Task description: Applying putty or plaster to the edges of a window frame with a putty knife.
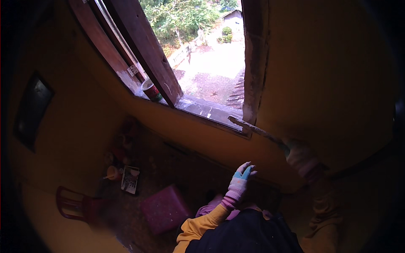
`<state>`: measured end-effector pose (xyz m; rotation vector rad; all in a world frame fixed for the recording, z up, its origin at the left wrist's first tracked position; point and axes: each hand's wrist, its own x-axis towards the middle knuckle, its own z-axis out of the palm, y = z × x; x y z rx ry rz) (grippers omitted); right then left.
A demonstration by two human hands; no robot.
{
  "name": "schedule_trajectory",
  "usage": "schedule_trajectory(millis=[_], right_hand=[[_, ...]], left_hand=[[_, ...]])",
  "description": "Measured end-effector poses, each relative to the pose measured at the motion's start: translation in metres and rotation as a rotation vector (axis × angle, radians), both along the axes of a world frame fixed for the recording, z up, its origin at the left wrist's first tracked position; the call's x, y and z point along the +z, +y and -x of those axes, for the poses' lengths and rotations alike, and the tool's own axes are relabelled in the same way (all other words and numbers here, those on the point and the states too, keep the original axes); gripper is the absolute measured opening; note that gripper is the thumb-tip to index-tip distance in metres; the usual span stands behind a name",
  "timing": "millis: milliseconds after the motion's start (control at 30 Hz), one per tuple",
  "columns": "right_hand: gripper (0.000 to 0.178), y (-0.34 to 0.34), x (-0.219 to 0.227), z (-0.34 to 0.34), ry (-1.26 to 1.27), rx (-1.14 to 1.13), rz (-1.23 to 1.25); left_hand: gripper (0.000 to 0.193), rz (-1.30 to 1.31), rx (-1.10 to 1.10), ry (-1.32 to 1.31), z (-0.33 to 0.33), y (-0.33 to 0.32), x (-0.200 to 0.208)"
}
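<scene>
My right hand (300, 158), in a pale work glove, grips a long, narrow tool (263, 133) smeared with pale stuff. Its far end reaches the right corner of the window sill (206, 110); I cannot tell its exact kind. Close by is the window's right upright (255, 63), with worn, patchy paint. Low in front of my body, my left hand (241, 179) wears a white and turquoise glove. The fingers are apart and hold nothing; below the window, the yellow wall (198, 135) lies beyond them.
An open tin can (151, 90) stands on the sill, left of the wooden window post (145, 50). Below are a dark red stool (165, 208), a red chair (80, 205), a tray with small items (130, 180) and an orange cup (112, 173). Outside lies a bright yard.
</scene>
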<state>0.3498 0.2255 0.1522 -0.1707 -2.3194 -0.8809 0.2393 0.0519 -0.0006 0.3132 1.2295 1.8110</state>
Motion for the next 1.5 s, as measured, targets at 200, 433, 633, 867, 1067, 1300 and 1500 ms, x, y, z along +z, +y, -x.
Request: schedule_trajectory(millis=[200, 433, 633, 867, 1067, 1300, 1500], right_hand=[[0.027, -0.049, -0.075, 0.025, -0.217, 0.029, 1.312], [0.048, -0.100, -0.099, 0.071, 0.024, -0.060, 1.914], [0.037, -0.127, -0.112, 0.111, 0.557, -0.052, 2.253], [0.035, -0.166, -0.083, 0.152, 0.942, -0.250, 2.277], [0.038, -0.185, -0.052, 0.167, 1.035, -0.273, 2.269], [0.036, -0.194, -0.027, 0.168, 1.072, -0.211, 2.248], [0.036, -0.197, -0.014, 0.170, 1.087, -0.225, 2.220]], left_hand=[[0.045, 0.008, 0.127, -0.223, 0.013, -0.012, 0.006], [0.044, -0.007, -0.038, 0.104, 0.066, 0.010, 0.032], [0.032, 0.064, -0.323, 0.260, 0.110, 0.032, 0.023], [0.038, 0.020, -0.564, 0.413, 0.143, 0.026, 0.041], [0.044, -0.058, -0.604, 0.426, 0.157, 0.019, 0.058], [0.046, -0.074, -0.591, 0.505, 0.154, 0.018, 0.073], [0.051, -0.083, -0.552, 0.553, 0.152, 0.019, 0.085]])
